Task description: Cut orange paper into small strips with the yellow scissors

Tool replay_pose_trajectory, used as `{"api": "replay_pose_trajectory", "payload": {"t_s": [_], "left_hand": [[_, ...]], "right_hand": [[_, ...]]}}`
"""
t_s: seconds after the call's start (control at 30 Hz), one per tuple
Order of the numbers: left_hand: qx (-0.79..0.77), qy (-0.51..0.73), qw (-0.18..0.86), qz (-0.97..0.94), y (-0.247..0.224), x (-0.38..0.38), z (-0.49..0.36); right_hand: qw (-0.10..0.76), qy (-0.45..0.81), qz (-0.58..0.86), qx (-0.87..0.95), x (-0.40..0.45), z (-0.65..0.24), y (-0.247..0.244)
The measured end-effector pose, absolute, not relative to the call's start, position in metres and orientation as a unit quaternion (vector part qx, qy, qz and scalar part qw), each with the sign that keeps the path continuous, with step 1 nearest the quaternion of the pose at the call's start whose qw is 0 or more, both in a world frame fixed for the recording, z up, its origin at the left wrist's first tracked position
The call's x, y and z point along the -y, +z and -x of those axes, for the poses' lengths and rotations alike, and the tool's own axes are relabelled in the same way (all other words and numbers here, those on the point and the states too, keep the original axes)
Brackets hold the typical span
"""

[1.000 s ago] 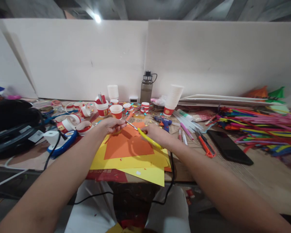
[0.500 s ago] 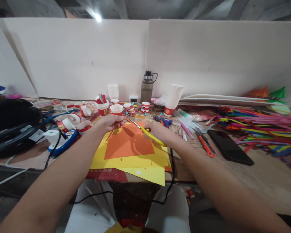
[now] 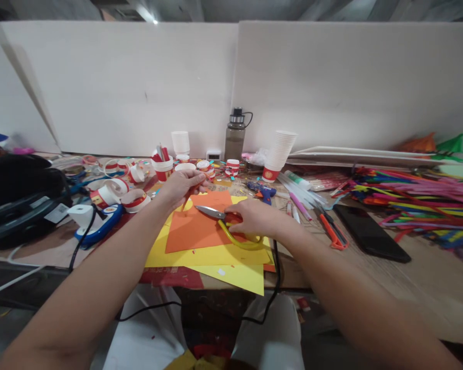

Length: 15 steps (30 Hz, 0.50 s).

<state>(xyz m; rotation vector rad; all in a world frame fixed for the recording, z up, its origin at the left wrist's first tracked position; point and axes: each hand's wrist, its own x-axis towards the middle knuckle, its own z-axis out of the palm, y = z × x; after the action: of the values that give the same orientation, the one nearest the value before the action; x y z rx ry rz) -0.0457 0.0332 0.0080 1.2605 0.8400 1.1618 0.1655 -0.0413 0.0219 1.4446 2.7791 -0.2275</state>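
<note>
Yellow-handled scissors lie low over an orange sheet, blades closed and pointing left. My right hand has its fingers on them near the pivot. My left hand is closed in a pinch on a thin orange strip, above the back left of the orange sheet. Beneath that sheet are yellow sheets with small paper scraps on them.
Behind stand paper cups, a bottle and a leaning cup stack. To the right are a glue gun, a cutter, a phone and pipe cleaners. A charger block sits left.
The scissors have closed and moved down and left onto the orange sheet, their handles turned lower. My right hand has shifted its hold on them. My left hand has moved slightly right and up.
</note>
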Motion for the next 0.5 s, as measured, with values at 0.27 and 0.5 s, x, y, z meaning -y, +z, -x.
{"api": "replay_pose_trajectory", "payload": {"t_s": [0.27, 0.5], "left_hand": [[-0.329, 0.485, 0.485, -0.65, 0.005, -0.02, 0.032], [-0.294, 0.467, 0.47, -0.689, 0.006, -0.011, 0.026]], "right_hand": [[-0.279, -0.137, -0.527, -0.791, 0.034, -0.16, 0.023], [-0.418, -0.312, -0.463, -0.717, 0.015, -0.145, 0.018]]}}
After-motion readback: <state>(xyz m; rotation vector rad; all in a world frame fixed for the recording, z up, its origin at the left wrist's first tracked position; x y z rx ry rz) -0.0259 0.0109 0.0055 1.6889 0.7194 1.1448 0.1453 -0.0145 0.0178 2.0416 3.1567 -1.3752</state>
